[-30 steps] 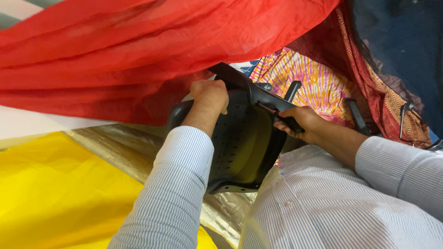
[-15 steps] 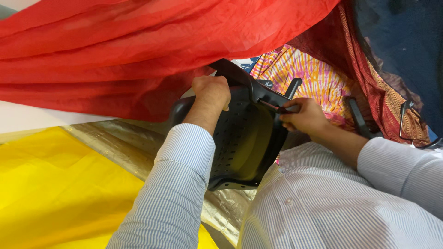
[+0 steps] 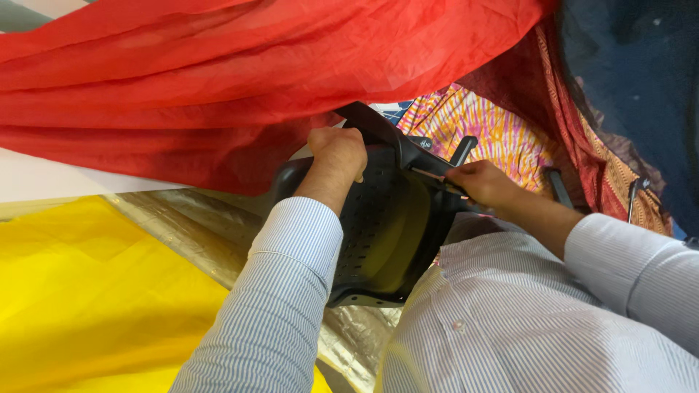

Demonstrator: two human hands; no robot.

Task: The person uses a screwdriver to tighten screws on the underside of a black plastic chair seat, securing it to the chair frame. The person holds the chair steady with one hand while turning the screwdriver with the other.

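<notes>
— Two hands, both the person's own; where are they?
— Both are on a black perforated plastic chair back [image 3: 378, 233], seen from above, just in front of the person's chest. The left hand [image 3: 338, 151] is clenched in a fist over the upper edge of the chair back. The right hand [image 3: 484, 182] is closed around a thin rod-like tool [image 3: 435, 176], its tip against the dark frame of the chair. What kind of tool it is cannot be told.

— How does the chair lie relative to the hands?
— It sits between the two forearms, below and partly between the hands, tilted toward the person. The left hand is at its top left; the right hand is at its upper right side.

— What surrounds it?
— A red sheer cloth [image 3: 255, 73] hangs across the top and touches the chair's upper edge. A yellow cloth [image 3: 87, 291] lies at lower left, with a gold shiny cloth [image 3: 204, 225] beside it, running under the chair. An orange and pink patterned cloth [image 3: 502, 135] shows behind the right hand. Both sleeves are pale blue with fine stripes.
</notes>
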